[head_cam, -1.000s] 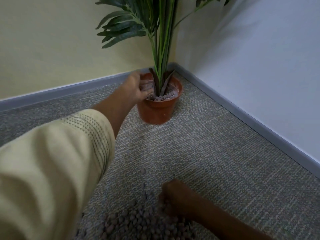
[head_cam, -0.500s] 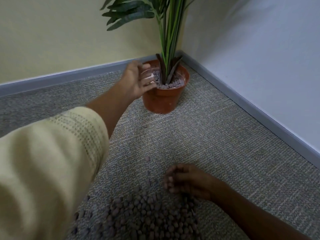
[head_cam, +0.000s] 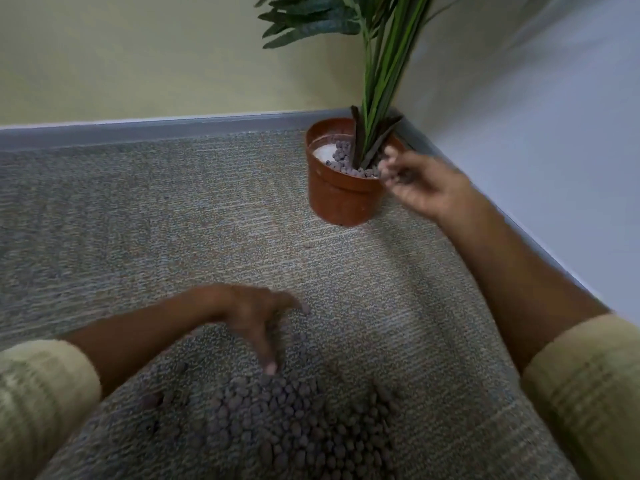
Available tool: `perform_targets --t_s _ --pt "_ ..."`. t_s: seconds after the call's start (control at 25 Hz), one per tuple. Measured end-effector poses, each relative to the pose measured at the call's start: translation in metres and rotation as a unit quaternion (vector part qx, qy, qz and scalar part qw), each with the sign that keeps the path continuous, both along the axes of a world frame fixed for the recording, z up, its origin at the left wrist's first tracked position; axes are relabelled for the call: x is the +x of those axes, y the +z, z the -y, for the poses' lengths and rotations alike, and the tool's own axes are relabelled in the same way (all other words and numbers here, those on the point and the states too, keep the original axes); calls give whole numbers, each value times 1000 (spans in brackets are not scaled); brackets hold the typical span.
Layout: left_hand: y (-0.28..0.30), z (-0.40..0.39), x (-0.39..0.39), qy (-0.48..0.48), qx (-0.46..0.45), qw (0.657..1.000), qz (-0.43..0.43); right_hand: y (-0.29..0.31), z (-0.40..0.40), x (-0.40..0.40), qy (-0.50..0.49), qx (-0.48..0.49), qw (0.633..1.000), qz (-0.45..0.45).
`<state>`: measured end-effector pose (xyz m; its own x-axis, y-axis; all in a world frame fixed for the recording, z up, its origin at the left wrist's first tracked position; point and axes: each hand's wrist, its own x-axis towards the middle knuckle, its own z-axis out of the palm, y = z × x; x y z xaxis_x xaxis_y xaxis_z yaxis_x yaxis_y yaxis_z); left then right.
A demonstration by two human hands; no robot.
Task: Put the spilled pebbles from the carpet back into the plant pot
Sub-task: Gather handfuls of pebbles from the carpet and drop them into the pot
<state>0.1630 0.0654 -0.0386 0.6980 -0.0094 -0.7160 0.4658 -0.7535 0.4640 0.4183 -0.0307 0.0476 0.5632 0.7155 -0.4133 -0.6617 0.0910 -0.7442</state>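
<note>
A heap of grey-brown pebbles (head_cam: 298, 427) lies on the grey carpet (head_cam: 173, 220) near the bottom of the view. The terracotta plant pot (head_cam: 341, 199) stands in the room's corner, with pebbles (head_cam: 341, 157) and a white patch inside it around the green plant (head_cam: 381, 81). My left hand (head_cam: 256, 317) hovers at the far edge of the heap, fingers spread and pointing down, one fingertip touching the pebbles. My right hand (head_cam: 415, 181) is blurred at the pot's right rim, its fingers curled around a few dark pebbles.
A grey skirting board (head_cam: 156, 131) runs along the yellow wall behind and along the white wall (head_cam: 554, 133) on the right. The plant's leaves spread above the pot. Bare carpet lies between the heap and the pot.
My left hand has come back from the pot to the heap. My right hand has left the heap and risen to the pot's right rim. The view has shifted left.
</note>
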Motion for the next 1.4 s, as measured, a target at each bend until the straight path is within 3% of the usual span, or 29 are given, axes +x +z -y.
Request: perform_targets --t_s 0.04,0.12,0.28,0.4,0.52,0.72,0.88,1.04,1.16,1.24,1.28,1.4 --pt "-8 10 -7 -63 93 993 -21 11 -15 7 -32 -21 999 32" --pt "-19 26 -14 -87 175 981 -16 20 -34 11 -46 -67 994 69" --pt "-28 36 -22 -51 161 986 12 23 -40 7 11 -90 992 92" --pt "-34 42 -29 -33 155 986 43 21 -35 3 -45 -72 994 67" --pt "-34 45 -33 -2 154 985 73 -5 -12 -21 -19 -154 976 154" --pt "-41 60 -43 0 142 980 142 -66 53 -73 217 -250 900 282" --pt "-44 79 -50 -6 128 975 179 -82 87 -103 318 -264 847 335" --pt "-44 86 -45 8 114 976 186 -106 107 -141 431 -302 754 392" --pt "-40 77 -38 95 16 982 160 -121 109 -158 443 -316 671 503" --pt "-36 70 -34 244 -143 953 107 -130 108 -165 441 -318 601 586" --pt "-32 67 -31 327 -229 914 76 -133 108 -169 437 -320 582 607" --pt "-21 49 -20 471 -398 787 16 -137 110 -177 404 -318 587 625"
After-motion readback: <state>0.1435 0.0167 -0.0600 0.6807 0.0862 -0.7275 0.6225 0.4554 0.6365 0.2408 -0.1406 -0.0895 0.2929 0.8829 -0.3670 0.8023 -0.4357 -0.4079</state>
